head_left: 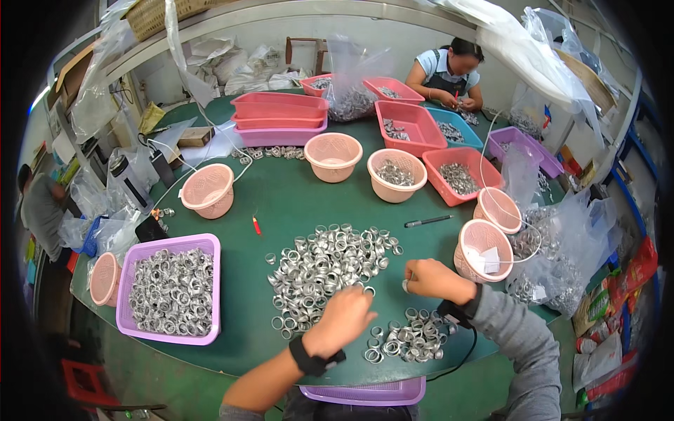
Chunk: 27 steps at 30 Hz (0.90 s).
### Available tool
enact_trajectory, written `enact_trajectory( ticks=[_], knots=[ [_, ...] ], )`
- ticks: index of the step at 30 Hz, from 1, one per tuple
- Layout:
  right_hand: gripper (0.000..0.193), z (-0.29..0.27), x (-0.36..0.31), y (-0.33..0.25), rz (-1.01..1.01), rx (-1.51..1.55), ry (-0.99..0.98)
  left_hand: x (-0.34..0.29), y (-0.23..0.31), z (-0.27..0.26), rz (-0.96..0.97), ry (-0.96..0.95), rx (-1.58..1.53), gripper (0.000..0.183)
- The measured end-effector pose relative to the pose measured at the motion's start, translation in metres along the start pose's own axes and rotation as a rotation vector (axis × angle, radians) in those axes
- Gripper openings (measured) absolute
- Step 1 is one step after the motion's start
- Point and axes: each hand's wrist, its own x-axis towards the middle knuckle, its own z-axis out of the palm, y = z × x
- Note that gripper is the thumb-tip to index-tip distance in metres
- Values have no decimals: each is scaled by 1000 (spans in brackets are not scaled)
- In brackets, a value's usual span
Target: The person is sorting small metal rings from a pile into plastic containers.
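Observation:
A large heap of silver metal rings (319, 263) lies in the middle of the green table. My left hand (345, 317) is over its near right edge, fingers curled, with a metal ring (369, 290) at the fingertips. To the right, my right hand (437, 279) is closed above the table, and a small silvery edge of a ring (405, 285) shows at its fingertips. Just below, between my two forearms, is a smaller pile of metal rings (414, 337). Dark bands circle both wrists.
A purple basket (216, 281) full of rings stands left. Pink baskets (333, 158) and red trays (411, 126) line the far side. A black pen (428, 221) and a red-handled tool (257, 226) lie on the table. A co-worker (453, 70) sits opposite; bags of rings (562, 245) stand right.

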Motion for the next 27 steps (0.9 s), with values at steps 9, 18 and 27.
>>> enact_trajectory(
  ticks=[9,18,27],
  knots=[
    [14,15,-123,-20,61,662,189,30,-26,35,9,38,218,15],
    [14,65,-145,-40,-29,920,397,-16,28,-1,-58,99,-393,10],
    [12,72,-133,-58,-158,914,521,-49,56,-9,103,227,-667,26]
  ],
)
